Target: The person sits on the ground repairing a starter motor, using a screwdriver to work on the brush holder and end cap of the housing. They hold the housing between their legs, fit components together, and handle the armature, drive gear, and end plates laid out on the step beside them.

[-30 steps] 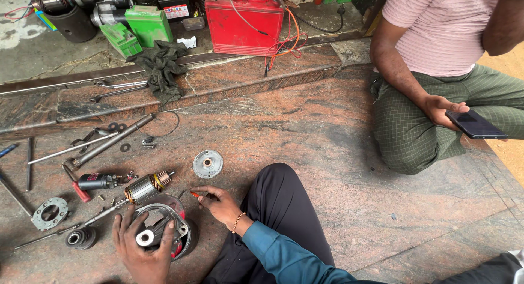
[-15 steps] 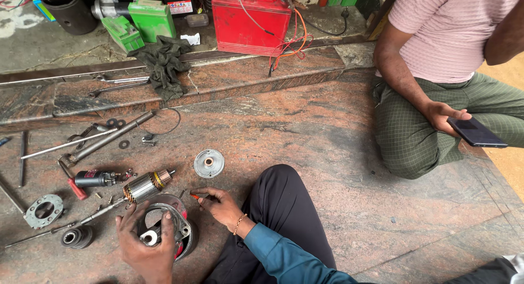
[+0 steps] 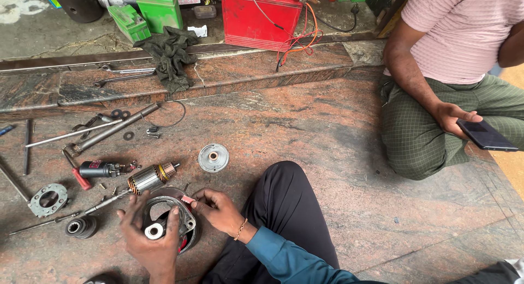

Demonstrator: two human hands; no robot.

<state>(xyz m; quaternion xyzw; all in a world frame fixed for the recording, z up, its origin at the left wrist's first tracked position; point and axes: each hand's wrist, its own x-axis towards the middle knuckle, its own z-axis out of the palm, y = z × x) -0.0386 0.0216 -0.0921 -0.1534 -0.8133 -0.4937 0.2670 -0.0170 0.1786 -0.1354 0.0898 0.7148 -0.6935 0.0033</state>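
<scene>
A round metal motor housing (image 3: 188, 223) lies on the stone floor in front of my knees. My left hand (image 3: 148, 237) is spread over it, gripping its rim, with a pale bushing (image 3: 154, 230) between the fingers. My right hand (image 3: 218, 210), in a blue sleeve with a thin bracelet, pinches a small red piece (image 3: 187, 199) against the housing's upper edge. A copper-wound armature (image 3: 150, 178) lies just beyond the housing. A round grey end cap (image 3: 213, 157) sits further out.
To the left lie a black solenoid (image 3: 98, 168), a flange plate (image 3: 48, 199), a gear (image 3: 82, 226), rods and washers. A dark rag (image 3: 169, 52), green boxes (image 3: 158, 8) and a red battery (image 3: 259, 11) sit on the step. Another person (image 3: 436, 120) sits at right holding a phone (image 3: 486, 135).
My left hand has slid up over the housing and now covers more of it. My right hand has moved slightly left onto the housing's rim.
</scene>
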